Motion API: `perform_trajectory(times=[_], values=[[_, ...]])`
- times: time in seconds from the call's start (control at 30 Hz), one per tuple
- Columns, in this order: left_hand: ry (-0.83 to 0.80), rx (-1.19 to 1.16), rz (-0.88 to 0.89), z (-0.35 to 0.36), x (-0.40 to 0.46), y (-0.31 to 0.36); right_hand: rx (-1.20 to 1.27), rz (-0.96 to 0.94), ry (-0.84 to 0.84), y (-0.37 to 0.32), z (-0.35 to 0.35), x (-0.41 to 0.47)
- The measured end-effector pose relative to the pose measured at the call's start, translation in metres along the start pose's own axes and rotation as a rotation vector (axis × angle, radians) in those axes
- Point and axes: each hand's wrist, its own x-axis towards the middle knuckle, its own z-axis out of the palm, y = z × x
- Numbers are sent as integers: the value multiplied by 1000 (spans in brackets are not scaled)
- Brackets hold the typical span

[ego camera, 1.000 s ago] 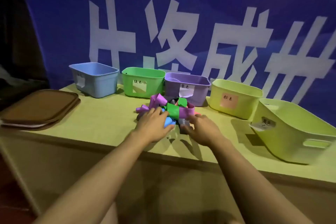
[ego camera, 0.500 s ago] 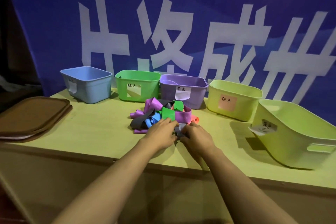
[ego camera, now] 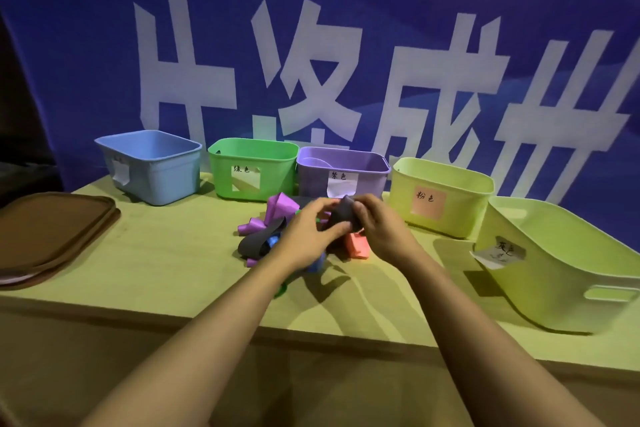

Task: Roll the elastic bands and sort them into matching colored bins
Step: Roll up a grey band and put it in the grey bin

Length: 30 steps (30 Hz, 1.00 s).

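With the dark grey band point(ego camera: 341, 217) pinched between our left hand point(ego camera: 306, 236) and right hand point(ego camera: 379, 230) above the pile, we roll it tight and even, thumbs keeping the loose end tucked in.

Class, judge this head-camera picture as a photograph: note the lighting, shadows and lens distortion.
Head view: dim, blue-tinted light; the forearms cast soft shadows on the table; the wide lens bows the banner lettering and stretches the rightmost yellow-green bin; both hands look slightly soft.
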Motion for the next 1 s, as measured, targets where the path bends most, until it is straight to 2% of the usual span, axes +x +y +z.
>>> perform_trajectory(times=[0.1, 0.2, 0.33, 0.43, 0.53, 0.6, 0.73, 0.8, 0.9, 1.0], values=[[43, -70, 93, -6, 18, 19, 73, -46, 20, -16, -15, 12], [-13, -201, 133, -15, 37, 42, 187, -18, 63, -25, -27, 24], [35, -146, 181, -23, 62, 64, 399, 17, 92, -33, -36, 32], [114, -141, 160, -32, 78, 77, 527, 70, 34, -30, -36, 34], [146, -83, 115, -36, 90, 93, 389, 113, -27, -22, -29, 38], [167, -43, 93, -38, 95, 102, 311, 123, -11, -22, -24, 43], [256, 1, 74, -49, 106, 123, 421, 132, 116, -38, -27, 63], [277, -61, 78, -55, 110, 134, 420, 113, 159, -48, -35, 74], [238, -278, 57, -61, 118, 148, 436, 80, 118, -61, -46, 81], [191, -338, 50, -68, 123, 155, 492, 72, 103, -63, -47, 77]])
